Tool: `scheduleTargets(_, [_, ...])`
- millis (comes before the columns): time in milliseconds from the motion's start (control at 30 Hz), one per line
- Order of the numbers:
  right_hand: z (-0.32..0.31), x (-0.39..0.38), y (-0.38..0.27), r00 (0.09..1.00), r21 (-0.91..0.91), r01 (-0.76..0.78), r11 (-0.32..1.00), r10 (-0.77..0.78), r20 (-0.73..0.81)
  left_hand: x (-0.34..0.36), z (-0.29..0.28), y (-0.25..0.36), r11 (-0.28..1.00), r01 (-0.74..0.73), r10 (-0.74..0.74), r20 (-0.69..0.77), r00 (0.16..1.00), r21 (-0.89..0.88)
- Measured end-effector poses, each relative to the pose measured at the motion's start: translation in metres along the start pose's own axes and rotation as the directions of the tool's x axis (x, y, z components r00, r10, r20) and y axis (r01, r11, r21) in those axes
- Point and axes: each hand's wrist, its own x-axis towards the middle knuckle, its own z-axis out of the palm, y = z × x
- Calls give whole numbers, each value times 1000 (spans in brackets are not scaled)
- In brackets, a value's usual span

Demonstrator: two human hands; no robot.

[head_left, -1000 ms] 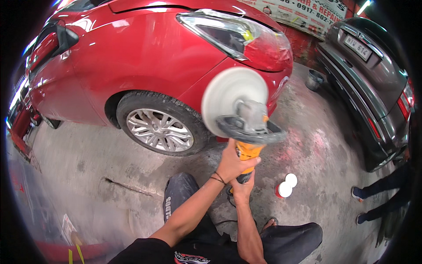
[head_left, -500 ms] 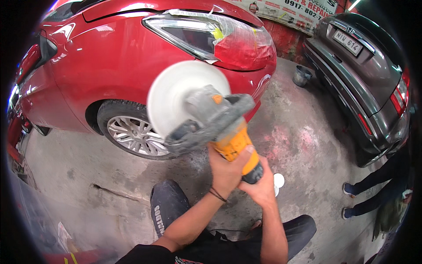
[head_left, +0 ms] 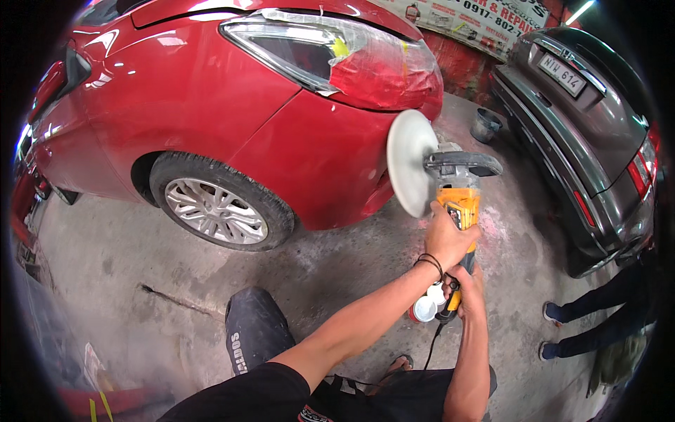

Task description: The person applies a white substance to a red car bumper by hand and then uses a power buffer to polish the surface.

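My left hand [head_left: 451,238] grips the yellow body of a rotary polisher [head_left: 460,199], and my right hand [head_left: 470,285] is closed round its lower end, where a black cord hangs. The white round pad [head_left: 408,162] stands nearly upright at the front bumper corner of a red car [head_left: 323,169]; I cannot tell whether it touches the paint. Above it, masking sheet [head_left: 380,77] with yellow tape covers part of the headlight. Below the polisher, an open round tin [head_left: 424,309] and a white lid sit on the floor, partly hidden by my right hand.
A dark grey car [head_left: 590,133] lines the right, with a bucket [head_left: 485,123] near its bumper. Another person's legs [head_left: 598,309] are at lower right. A banner [head_left: 467,21] hangs on the red back wall. A crack runs across the concrete floor [head_left: 126,253].
The polisher has swung right toward the bumper corner, and its pad has turned from facing the fender broadside to nearly edge-on. Both my hands moved right with it.
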Motion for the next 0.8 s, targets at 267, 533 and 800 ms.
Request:
scheduleTargets(267, [2, -26, -19, 980, -164, 72, 984, -40, 194, -48, -31, 21, 931, -202, 145, -200, 969, -303])
scheduleTargets(533, [42, -53, -34, 949, -333, 293, 896, -231, 214, -70, -70, 32, 827, -281, 168, -264, 950, -486])
scheduleTargets(800, [34, -41, -1, 993, -78, 110, 991, -107, 45, -38, -48, 12, 992, -57, 53, -38, 998, -115])
